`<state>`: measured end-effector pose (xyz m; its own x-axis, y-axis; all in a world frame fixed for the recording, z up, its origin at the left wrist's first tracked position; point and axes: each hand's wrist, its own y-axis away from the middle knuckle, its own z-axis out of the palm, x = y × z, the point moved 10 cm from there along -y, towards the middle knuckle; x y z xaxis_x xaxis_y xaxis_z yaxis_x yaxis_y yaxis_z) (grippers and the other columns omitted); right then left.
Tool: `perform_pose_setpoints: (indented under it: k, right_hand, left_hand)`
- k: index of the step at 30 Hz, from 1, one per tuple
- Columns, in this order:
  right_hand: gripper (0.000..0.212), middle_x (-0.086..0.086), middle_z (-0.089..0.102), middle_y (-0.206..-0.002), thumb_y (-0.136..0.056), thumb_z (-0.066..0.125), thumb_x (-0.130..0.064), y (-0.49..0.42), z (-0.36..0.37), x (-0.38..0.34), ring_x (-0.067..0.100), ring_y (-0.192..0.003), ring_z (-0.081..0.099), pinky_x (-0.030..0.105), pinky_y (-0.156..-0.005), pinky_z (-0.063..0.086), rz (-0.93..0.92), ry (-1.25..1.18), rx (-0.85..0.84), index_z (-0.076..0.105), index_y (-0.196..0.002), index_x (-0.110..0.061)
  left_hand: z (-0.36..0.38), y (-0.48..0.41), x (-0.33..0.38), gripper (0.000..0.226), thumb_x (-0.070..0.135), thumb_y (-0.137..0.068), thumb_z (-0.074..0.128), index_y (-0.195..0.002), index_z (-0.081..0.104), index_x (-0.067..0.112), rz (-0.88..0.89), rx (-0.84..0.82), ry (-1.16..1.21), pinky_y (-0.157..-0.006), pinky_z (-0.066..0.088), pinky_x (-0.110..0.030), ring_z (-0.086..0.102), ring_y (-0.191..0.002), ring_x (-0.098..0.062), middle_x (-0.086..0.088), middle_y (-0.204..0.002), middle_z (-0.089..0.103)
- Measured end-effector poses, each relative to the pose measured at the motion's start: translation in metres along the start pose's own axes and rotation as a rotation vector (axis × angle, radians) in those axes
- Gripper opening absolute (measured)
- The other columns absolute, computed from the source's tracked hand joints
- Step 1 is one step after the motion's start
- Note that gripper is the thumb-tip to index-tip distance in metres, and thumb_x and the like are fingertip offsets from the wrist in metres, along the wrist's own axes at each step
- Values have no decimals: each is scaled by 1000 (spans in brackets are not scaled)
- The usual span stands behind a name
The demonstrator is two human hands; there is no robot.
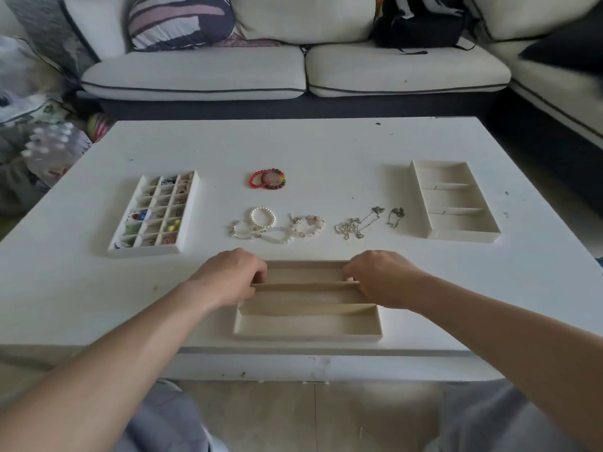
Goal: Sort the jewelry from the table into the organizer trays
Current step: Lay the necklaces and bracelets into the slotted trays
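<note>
A beige three-slot organizer tray [306, 334] lies at the table's near edge, its slots bare. My left hand [228, 275] grips its left side and my right hand [381, 277] grips its right side, fingers curled over the walls by the far divider. Beyond it lie a pile of pearl and pale bead bracelets [275, 226], two red beaded bracelets [268, 179] and silver chain necklaces [357, 225]. A small-compartment tray [189, 216] at the left holds small colourful pieces. Another three-slot tray [456, 236] stands at the right with nothing in it.
The white coffee table [310, 148] has a sofa [293, 70] close behind it, carrying a striped cushion [179, 19] and a black bag [421, 22]. Clutter sits on the floor to the left [42, 141].
</note>
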<state>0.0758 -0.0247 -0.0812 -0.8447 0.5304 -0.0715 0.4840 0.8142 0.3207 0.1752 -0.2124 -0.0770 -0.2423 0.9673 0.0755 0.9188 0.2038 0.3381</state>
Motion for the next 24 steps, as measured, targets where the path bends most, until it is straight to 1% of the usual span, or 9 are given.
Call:
perform_pose_setpoints:
  k: [5, 8, 11, 13, 15, 17, 19, 21, 24]
  right_hand:
    - [36, -1, 64, -115, -90, 52, -16, 2, -9, -5, 24, -103, 63, 33, -89, 50, -26, 82, 31, 65, -117, -36]
    - [35, 2, 63, -113, -92, 53, -18, 1, -11, -9, 24, -102, 62, 30, -82, 46, -46, 130, 32, 65, -119, -36]
    - [34, -2, 66, -115, -91, 53, -22, 0, -9, -9, 22, -105, 62, 31, -82, 48, -50, 111, -10, 63, -119, -37]
    - [26, -9, 66, -112, -92, 54, -29, 0, -11, -8, 18, -100, 61, 30, -78, 46, -47, 64, -55, 65, -114, -38]
    - [17, -16, 68, -102, -92, 55, -36, -2, -24, -4, 13, -93, 61, 28, -75, 44, -20, -44, -47, 67, -103, -36]
    - [16, -17, 70, -93, -91, 56, -36, -9, -43, 8, 11, -88, 64, 28, -76, 51, 45, -197, 42, 70, -94, -32]
    - [17, -12, 72, -92, -92, 54, -31, -18, -56, 28, 17, -87, 67, 34, -78, 56, 124, -318, 137, 71, -89, -29]
    - [18, -8, 72, -96, -93, 52, -31, -30, -56, 46, 21, -90, 67, 39, -79, 57, 189, -352, 178, 68, -86, -34]
    - [19, -7, 70, -103, -94, 51, -32, -48, -47, 58, 23, -95, 66, 40, -80, 57, 235, -337, 184, 63, -84, -43]
  left_hand:
    - [2, 0, 5, 27, 6, -80, 58, -92, 66, 28, 30, -7, -26, -72, 52, -30, 61, -84, -20, 7, -90, 59]
    - [0, 1, 9, 29, 3, -80, 55, -90, 59, 30, 40, -6, -79, -69, 48, -30, 59, -85, -22, 4, -97, 62]
    - [2, 1, 13, 32, 3, -81, 53, -88, 50, 34, 38, -27, -153, -68, 43, -30, 61, -92, -24, 3, -107, 65]
    - [2, 0, 16, 28, 9, -81, 56, -92, 52, 34, 32, -67, -186, -68, 41, -29, 61, -94, -24, 5, -112, 64]
    - [-6, -2, 18, 23, 25, -81, 63, -101, 58, 34, 21, -104, -201, -69, 41, -29, 59, -93, -22, 7, -111, 62]
    - [-21, -4, 24, 31, 44, -79, 66, -109, 60, 35, 15, -97, -165, -72, 44, -30, 59, -94, -19, 11, -106, 59]
    - [-37, -12, 32, 30, 54, -79, 64, -104, 62, 37, 14, -50, -46, -75, 48, -31, 61, -94, -16, 16, -100, 59]
    - [-44, -23, 40, 22, 55, -83, 63, -96, 63, 37, 8, -27, 106, -80, 53, -32, 62, -90, -12, 17, -97, 61]
    - [-49, -42, 51, 15, 50, -88, 61, -94, 64, 37, 15, -5, 171, -84, 55, -35, 63, -90, -14, 14, -100, 64]
